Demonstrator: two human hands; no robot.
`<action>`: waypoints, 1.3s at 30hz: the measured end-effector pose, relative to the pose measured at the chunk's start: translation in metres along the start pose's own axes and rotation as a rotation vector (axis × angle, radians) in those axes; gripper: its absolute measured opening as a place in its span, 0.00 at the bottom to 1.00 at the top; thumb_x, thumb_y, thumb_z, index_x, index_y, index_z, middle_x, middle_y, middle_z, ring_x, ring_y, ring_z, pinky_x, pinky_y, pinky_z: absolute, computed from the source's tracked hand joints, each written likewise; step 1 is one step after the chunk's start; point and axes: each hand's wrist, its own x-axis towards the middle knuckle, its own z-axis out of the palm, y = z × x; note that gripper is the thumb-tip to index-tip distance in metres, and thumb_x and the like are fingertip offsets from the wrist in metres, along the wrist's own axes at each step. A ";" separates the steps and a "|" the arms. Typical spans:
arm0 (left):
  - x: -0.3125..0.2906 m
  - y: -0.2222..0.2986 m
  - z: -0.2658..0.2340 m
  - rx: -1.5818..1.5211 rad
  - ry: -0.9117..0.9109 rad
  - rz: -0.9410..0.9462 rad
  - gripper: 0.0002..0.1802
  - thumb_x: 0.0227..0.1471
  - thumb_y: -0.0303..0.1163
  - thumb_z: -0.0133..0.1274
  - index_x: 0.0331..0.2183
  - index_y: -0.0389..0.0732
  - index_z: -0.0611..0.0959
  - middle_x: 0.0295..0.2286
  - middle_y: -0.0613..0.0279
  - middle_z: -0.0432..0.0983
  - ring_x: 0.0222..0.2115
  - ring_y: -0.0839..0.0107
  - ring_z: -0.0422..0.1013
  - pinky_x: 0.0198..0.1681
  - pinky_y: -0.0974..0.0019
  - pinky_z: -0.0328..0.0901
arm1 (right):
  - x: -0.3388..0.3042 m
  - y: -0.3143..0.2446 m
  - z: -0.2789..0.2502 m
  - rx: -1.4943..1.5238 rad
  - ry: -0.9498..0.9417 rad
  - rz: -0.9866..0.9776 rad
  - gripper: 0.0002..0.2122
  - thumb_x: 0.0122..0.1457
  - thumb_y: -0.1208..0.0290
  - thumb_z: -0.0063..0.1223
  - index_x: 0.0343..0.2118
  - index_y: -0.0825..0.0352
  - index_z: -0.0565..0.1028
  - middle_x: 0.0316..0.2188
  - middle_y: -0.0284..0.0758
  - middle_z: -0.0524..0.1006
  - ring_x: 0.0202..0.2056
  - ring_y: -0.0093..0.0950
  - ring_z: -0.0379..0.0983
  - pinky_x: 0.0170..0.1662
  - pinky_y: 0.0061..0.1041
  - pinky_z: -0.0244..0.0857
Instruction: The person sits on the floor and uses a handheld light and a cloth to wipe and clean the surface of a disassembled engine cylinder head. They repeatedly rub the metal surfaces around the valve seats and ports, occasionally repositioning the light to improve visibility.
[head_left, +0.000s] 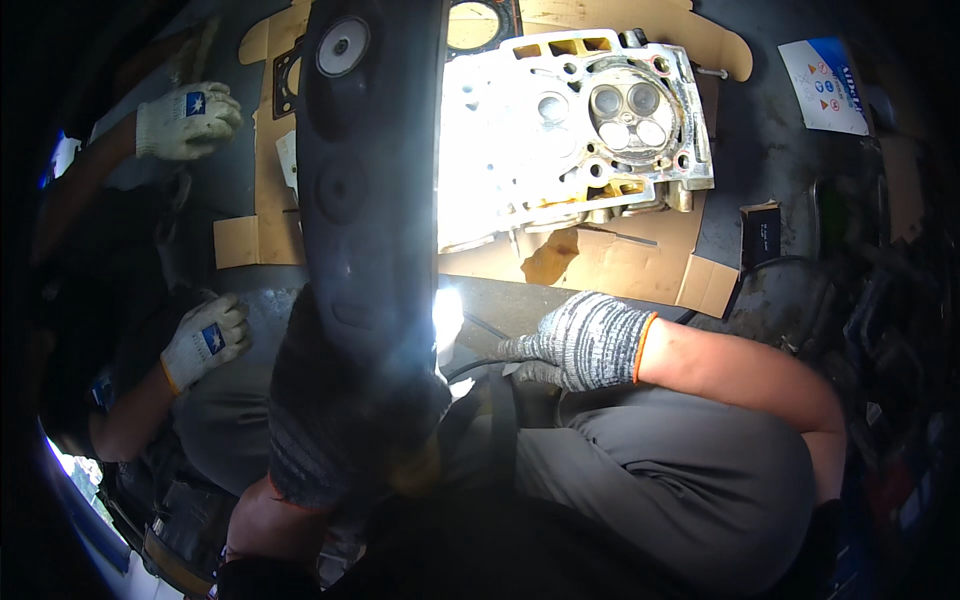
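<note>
My left hand point(345, 420), in a dark knitted glove, is closed round the lower end of a long black work light point(372, 200). The light stands upright close in front of me and hides part of the view behind it. Its glare whitens the left half of a metal engine cylinder head point(640, 110), where round valves and bolt holes show. Below the head, my right hand point(590, 342) wears a grey-and-white knitted glove with an orange cuff. Its fingers stretch leftward, with a gap between them. A thin black cable point(480, 363) runs by the fingertips.
Flattened cardboard point(600, 265) with an oily stain lies under the cylinder head. A head gasket point(475, 25) shows behind it. To the left are a co-worker's white-gloved hands, one upper point(190, 120), one lower point(205, 340). A small black box point(760, 235) and a printed sheet point(822, 88) lie right.
</note>
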 end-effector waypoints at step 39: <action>0.009 0.019 0.013 0.081 -0.184 0.019 0.31 0.46 0.41 0.63 0.52 0.40 0.78 0.44 0.43 0.71 0.41 0.49 0.72 0.41 0.50 0.72 | -0.021 0.055 0.024 0.278 1.211 0.311 0.18 0.66 0.79 0.51 0.59 0.67 0.76 0.51 0.46 0.82 0.54 0.39 0.79 0.57 0.32 0.71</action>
